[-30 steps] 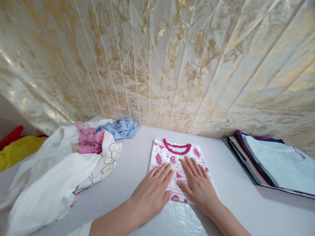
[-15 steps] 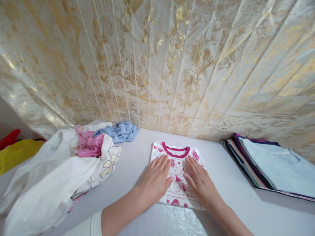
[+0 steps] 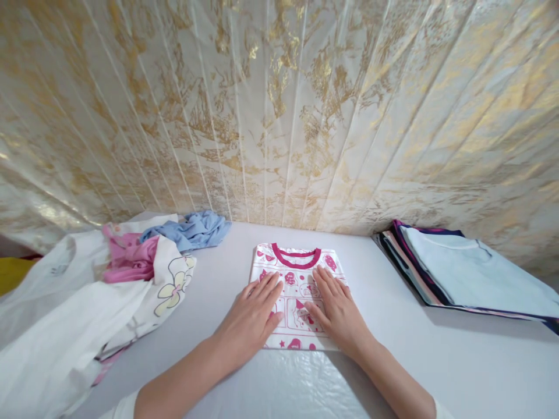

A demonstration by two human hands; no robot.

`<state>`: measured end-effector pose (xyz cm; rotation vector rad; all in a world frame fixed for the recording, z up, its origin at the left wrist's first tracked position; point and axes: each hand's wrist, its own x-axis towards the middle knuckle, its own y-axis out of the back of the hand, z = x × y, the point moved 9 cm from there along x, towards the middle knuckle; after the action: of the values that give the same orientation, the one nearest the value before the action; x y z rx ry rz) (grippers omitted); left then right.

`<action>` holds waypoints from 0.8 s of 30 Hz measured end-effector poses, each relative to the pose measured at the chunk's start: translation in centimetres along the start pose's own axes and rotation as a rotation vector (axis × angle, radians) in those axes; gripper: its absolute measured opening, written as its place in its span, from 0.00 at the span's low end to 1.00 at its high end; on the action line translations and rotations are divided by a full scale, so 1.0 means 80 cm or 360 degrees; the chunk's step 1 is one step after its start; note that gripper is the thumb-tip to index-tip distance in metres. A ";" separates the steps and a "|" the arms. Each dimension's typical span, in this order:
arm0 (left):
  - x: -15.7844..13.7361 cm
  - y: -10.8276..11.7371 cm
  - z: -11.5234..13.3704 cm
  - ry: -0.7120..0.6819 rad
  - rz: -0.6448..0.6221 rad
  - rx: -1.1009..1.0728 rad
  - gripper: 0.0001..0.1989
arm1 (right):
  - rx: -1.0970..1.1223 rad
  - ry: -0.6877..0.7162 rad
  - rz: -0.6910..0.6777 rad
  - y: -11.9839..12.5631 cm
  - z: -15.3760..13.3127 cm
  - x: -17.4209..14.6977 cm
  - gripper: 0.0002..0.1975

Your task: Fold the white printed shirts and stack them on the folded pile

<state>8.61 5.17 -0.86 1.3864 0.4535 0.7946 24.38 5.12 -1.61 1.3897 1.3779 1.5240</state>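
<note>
A folded white T-shirt (image 3: 293, 294) with pink cartoon prints and a dark pink neckband lies flat on the table, its collar toward the wall. On its left side rests my left hand (image 3: 255, 314), palm down with fingers stretched out. My right hand (image 3: 338, 308) lies flat on the right side of the shirt, thumb spread toward the middle. Neither hand grasps the cloth. Parts of the shirt's side edges are hidden under my hands.
To the left is a loose heap of clothes: white garments (image 3: 78, 314), a pink piece (image 3: 133, 259) and a blue one (image 3: 194, 230). A stack of folded clothes (image 3: 463, 267) sits at the right. Behind the white table (image 3: 227, 384) rises a gold-patterned curtain (image 3: 279, 116).
The view has shifted right, so everything sits farther left in the picture. My left hand has slid slightly down the shirt; both hands stay flat on it.
</note>
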 end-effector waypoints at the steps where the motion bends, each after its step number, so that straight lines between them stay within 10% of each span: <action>1: -0.006 0.001 0.000 -0.0009 -0.0001 0.0009 0.25 | 0.0021 0.0041 0.0005 0.003 -0.008 -0.002 0.33; 12: -0.017 0.004 0.008 0.0031 0.0013 0.0141 0.25 | 0.0006 0.0265 -0.0188 -0.007 -0.061 -0.016 0.37; 24: 0.022 0.003 -0.003 0.0213 0.0052 0.0099 0.35 | -0.0122 0.0051 0.0058 -0.007 0.041 0.031 0.37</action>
<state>9.55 6.61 -0.39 1.4062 0.5647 0.9099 26.84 8.42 -1.83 1.3557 1.3058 1.6123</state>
